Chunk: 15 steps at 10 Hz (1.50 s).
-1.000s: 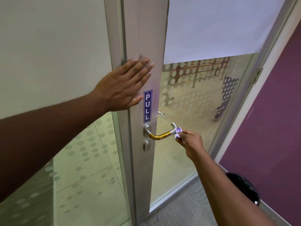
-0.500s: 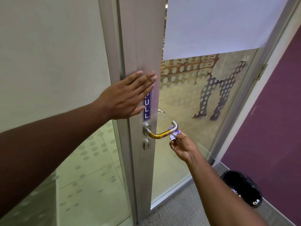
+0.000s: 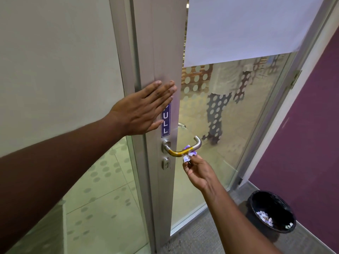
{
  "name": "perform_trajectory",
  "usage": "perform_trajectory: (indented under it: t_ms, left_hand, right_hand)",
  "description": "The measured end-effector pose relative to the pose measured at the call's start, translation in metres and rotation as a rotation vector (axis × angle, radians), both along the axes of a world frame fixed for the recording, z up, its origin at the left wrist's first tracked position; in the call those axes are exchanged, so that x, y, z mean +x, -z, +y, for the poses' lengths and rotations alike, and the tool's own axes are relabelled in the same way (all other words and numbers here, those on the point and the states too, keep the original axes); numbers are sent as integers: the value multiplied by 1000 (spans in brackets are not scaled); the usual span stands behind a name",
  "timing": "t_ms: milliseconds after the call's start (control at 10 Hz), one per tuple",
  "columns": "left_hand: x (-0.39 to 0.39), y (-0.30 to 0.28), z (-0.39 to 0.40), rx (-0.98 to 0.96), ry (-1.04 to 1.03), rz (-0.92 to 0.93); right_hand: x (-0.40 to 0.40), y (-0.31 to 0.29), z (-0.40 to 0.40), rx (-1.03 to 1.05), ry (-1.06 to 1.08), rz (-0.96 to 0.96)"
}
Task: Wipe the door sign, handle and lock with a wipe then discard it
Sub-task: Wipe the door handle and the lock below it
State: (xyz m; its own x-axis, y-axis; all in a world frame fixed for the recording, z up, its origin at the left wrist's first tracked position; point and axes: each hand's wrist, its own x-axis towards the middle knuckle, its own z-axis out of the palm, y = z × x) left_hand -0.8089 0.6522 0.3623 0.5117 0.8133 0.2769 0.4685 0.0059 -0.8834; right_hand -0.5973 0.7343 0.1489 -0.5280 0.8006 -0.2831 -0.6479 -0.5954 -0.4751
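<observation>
Since a second ago my right hand (image 3: 199,171) has slid the wipe (image 3: 189,155) from the handle's (image 3: 185,150) outer bend inward along the bar, and my left hand (image 3: 141,110) has crept over the top of the sign (image 3: 165,123), hiding its first letter. I see the left hand flat, fingers spread slightly, pressed on the door frame (image 3: 165,52). The right hand's fingertips pinch the crumpled wipe, which touches the underside of the bar near its middle. The lock (image 3: 166,163) sits just below the handle's base, untouched. On the floor to the right stands a black bin (image 3: 256,202) with a few crumpled wipes inside, well apart from my hands.
</observation>
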Motion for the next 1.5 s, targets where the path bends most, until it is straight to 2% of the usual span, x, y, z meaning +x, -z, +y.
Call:
perform_trajectory:
  t_ms: [400,600,800,900,1000,1100,1200,1300,1500]
  left_hand:
    - [-3,2,3,26,57,4]
    - [-3,3,3,24,61,0]
    - [-2,2,2,18,47,2]
    - [-1,1,1,16,40,1]
    - [-1,1,1,18,46,-11]
    - [-2,0,1,4,42,-34]
    - [-2,0,1,-1,33,-26]
    - [-2,0,0,-4,32,-10]
    - [-2,-1,0,-23,18,-37]
  right_hand:
    - [5,-13,5,-144,155,73]
    - [-4,-2,-13,-78,67,41]
    - [31,-12,-4,203,135,-459]
    - [53,-35,14,526,329,-788]
    - [52,-55,23,870,383,-1083]
    - [41,-74,29,1334,250,-1541]
    - [33,-84,28,1439,32,-1720]
    - [31,-90,26,1502,-46,-1793]
    - [20,-81,0,1532,30,-1813]
